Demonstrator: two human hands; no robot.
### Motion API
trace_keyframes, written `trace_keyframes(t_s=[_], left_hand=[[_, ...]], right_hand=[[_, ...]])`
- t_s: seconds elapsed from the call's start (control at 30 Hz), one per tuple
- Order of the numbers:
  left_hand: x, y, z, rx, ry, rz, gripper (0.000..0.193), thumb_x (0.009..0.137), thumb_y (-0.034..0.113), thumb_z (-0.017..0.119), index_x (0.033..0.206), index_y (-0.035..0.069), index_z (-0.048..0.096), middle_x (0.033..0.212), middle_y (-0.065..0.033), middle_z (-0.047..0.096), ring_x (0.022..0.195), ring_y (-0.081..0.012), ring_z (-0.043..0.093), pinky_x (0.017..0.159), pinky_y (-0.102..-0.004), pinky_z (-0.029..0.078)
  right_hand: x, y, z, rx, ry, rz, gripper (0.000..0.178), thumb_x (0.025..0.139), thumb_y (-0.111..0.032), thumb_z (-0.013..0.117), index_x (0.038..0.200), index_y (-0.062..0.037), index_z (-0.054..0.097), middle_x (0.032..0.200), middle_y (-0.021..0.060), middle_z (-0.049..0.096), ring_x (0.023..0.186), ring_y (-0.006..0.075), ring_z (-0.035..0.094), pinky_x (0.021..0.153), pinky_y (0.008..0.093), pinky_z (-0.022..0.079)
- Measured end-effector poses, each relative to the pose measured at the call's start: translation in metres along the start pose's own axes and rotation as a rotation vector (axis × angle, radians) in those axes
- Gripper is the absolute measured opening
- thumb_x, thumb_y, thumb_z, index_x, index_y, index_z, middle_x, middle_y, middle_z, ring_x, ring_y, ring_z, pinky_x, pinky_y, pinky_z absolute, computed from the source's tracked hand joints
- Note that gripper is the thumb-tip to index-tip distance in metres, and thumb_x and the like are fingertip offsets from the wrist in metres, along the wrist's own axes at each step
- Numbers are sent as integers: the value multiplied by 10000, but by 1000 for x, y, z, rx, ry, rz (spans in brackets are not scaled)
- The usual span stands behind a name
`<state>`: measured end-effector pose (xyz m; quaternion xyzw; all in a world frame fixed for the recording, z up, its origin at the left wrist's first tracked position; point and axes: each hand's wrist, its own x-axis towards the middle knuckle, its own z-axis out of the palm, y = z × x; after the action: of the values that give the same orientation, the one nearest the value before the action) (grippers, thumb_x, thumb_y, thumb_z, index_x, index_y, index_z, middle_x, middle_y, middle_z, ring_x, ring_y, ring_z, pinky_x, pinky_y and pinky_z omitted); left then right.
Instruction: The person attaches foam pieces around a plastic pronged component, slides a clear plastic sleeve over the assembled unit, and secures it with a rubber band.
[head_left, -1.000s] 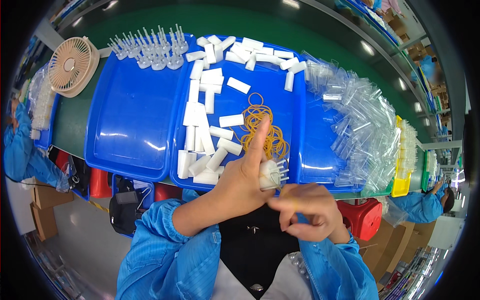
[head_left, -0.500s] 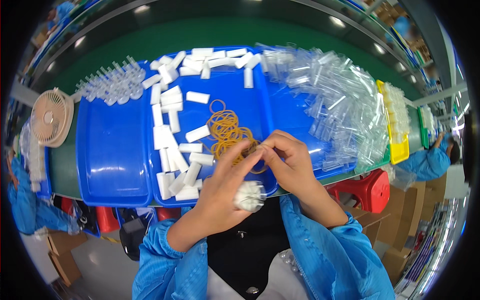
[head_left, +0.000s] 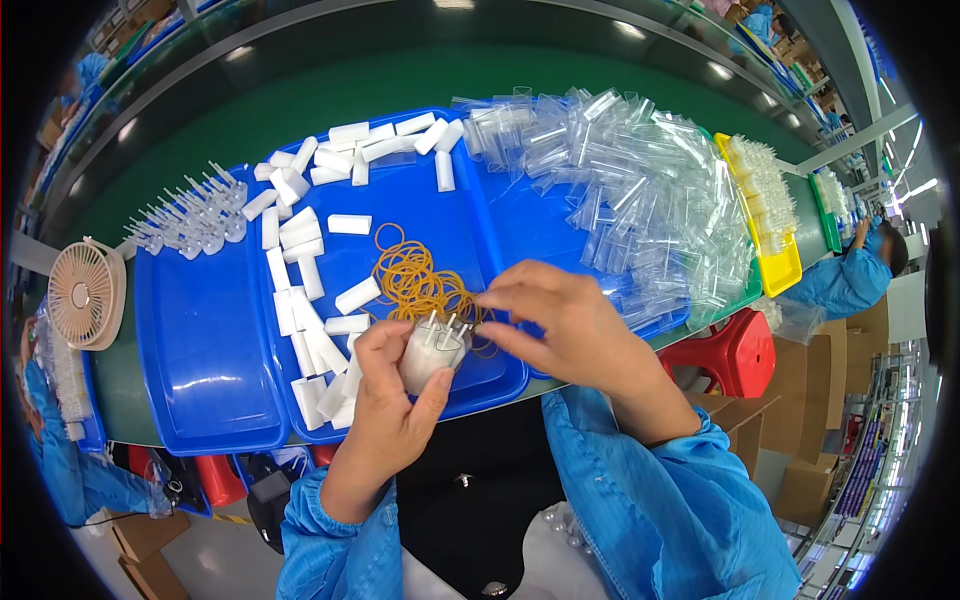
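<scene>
My left hand (head_left: 385, 400) holds a short white bundle (head_left: 430, 362) upright between thumb and fingers. Several thin clear stems stick up from its top. My right hand (head_left: 565, 320) is just to the right of it, thumb and forefinger apart, with the fingertips at the edge of a loose heap of tan rubber bands (head_left: 410, 275). Whether a band is hooked on those fingertips I cannot make out. White blocks (head_left: 300, 232) lie scattered around the left and far sides of the middle blue tray (head_left: 440, 215), which also bears the bands.
A left blue tray (head_left: 205, 350) has clear stemmed pieces (head_left: 195, 215) at its far end. Clear plastic sleeves (head_left: 660, 190) are piled on the right blue tray (head_left: 530, 215). Beyond stand a yellow tray (head_left: 783, 272), a fan (head_left: 87, 295) and a red stool (head_left: 735, 355). Other people sit at both sides.
My hands have come apart. The left has turned the bundle stems-up in front of me; the right has opened its pinch beside the rubber bands. The view has shifted slightly.
</scene>
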<state>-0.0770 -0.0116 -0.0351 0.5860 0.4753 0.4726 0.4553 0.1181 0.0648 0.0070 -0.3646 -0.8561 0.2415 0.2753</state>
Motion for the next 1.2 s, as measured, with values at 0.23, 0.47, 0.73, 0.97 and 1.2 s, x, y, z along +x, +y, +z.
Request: trace_keyframes(t_s=[0.23, 0.47, 0.73, 0.97, 1.2], left_hand=[[-1, 0, -4, -307, 47, -126, 440, 817, 36, 639, 1122, 48, 322, 1044, -154, 529, 961, -192, 562, 813, -271, 441], [2, -2, -2, -369, 40, -155, 445, 798, 56, 677, 1093, 52, 344, 1031, -138, 536, 948, -176, 568, 789, -264, 454], [0, -8, 0, -299, 85, -18, 430, 868, 105, 600, 1189, 25, 326, 1059, -143, 515, 940, -191, 562, 797, -271, 454], [-3, -11, 0, -177, 82, 16, 385, 873, 57, 565, 1194, 22, 356, 1135, -147, 431, 1014, -204, 501, 838, -286, 435], [-2, -13, 0, -105, 68, 61, 345, 822, 67, 638, 1099, 44, 433, 1114, -150, 462, 988, -227, 509, 820, -299, 432]], right_hand=[[-18, 42, -33, -485, 223, 314, 156, 749, -152, 679, 845, -38, 632, 764, 129, 624, 673, 295, 621, 575, 367, 499], [-25, 61, -12, -768, 89, 455, 227, 766, -228, 664, 911, -63, 607, 752, 113, 616, 644, 295, 623, 542, 386, 497], [-17, 55, -2, -684, 79, 404, 203, 737, -189, 680, 896, -95, 597, 728, 90, 599, 630, 278, 618, 535, 378, 491], [-13, 47, 4, -449, 93, 307, 417, 687, -75, 667, 1073, -110, 515, 782, 85, 608, 613, 270, 604, 535, 376, 484], [-6, 11, 6, 531, 104, 416, 483, 753, 55, 592, 1209, -67, 488, 792, 3, 575, 592, 1, 491, 516, 156, 396]])
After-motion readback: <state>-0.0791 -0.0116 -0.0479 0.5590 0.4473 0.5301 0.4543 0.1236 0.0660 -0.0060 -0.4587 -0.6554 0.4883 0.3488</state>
